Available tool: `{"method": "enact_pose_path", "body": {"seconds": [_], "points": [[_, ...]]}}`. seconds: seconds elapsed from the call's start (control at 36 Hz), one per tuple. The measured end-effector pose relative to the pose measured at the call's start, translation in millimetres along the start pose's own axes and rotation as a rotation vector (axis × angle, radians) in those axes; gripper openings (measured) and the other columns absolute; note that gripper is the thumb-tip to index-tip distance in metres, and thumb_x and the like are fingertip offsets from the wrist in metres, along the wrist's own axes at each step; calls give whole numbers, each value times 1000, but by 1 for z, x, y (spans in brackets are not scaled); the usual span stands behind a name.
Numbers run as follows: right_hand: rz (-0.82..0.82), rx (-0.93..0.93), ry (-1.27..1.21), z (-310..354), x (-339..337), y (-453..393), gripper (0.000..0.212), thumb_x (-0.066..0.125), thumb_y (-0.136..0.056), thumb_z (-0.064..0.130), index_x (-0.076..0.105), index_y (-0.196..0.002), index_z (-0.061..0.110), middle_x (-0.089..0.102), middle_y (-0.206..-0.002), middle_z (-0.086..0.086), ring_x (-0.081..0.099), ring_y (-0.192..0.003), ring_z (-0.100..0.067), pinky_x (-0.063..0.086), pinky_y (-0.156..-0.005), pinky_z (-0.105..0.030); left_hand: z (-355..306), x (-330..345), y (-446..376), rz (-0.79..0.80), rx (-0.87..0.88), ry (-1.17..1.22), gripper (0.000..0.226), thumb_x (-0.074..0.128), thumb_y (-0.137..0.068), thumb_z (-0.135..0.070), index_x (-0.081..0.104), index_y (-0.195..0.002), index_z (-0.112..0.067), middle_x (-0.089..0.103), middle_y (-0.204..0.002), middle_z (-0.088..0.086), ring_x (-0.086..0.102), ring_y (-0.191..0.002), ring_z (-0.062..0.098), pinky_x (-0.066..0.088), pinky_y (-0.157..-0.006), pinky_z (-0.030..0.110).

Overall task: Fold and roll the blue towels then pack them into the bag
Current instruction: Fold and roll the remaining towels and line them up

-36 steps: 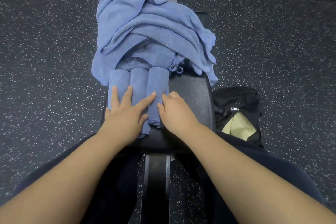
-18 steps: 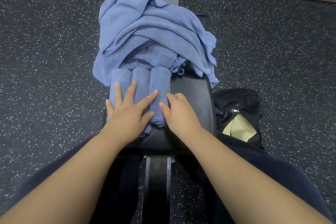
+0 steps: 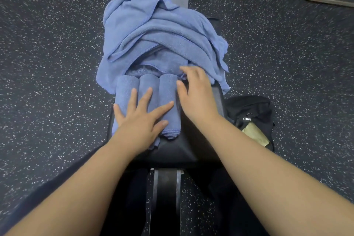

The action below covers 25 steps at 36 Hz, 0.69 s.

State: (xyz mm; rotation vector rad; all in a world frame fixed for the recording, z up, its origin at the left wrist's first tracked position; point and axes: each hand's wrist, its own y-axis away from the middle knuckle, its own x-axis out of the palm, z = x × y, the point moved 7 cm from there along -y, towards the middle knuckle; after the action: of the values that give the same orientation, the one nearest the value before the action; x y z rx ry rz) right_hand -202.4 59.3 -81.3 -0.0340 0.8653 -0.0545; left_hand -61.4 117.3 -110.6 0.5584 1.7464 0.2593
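Black bench (image 3: pixel 201 140), left fingers (image 3: pixel 147 99) on rolled towels (image 3: pixel 168 90)

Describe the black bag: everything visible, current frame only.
The black bag sits on the speckled floor at the right of the bench, close by its edge. It looks like soft, slumped fabric, crumpled and not standing. A silver zipper pull shows at its top, and the opening gapes, showing a pale yellow-green lining or item inside; which it is cannot be told. No rolled towel is visible in it. Neither hand touches it; the right forearm crosses in front of its near edge.
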Motion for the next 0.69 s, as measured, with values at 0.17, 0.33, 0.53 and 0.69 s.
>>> {"method": "enact_pose_path", "body": {"seconds": [0.17, 0.33, 0.53, 0.69], "points": [[8, -116, 103, 20, -7, -50, 47, 53, -95, 17, 43, -139, 8, 34, -151, -10, 30, -139, -28, 26, -113, -41, 1, 1, -1, 4, 16, 15, 50, 29, -97, -57, 8, -141, -64, -19, -160, -7, -24, -145, 24, -2, -110, 67], [58, -154, 195, 31, -7, -78, 49, 50, -96, 19, 36, -142, 10, 34, -150, -8, 34, -134, -30, 28, -108, -38, 1, 1, 0, -1, 15, 6, 50, 28, -97, -57, 3, -140, -65, -20, -159, -8, -24, -145, 24, -2, -110, 65], [6, -79, 193, 24, -12, -81, 23, 55, -92, 17, 51, -113, 8, 54, -116, -11, 51, -105, -30, 41, -88, -45, 2, 3, 0, -17, 24, 12, 50, 27, -97, -57, 3, -140, -65, -20, -159, -8, -24, -145, 24, -2, -110, 66], [36, -19, 82, 13, -10, -56, 17, 57, -92, 20, 58, -106, 10, 63, -103, -9, 56, -98, -29, 44, -84, -43, 1, 1, 0, -14, 16, 27, 49, 28, -97, -57, 7, -141, -64, -19, -159, -8, -24, -145, 23, -2, -111, 66]]}}
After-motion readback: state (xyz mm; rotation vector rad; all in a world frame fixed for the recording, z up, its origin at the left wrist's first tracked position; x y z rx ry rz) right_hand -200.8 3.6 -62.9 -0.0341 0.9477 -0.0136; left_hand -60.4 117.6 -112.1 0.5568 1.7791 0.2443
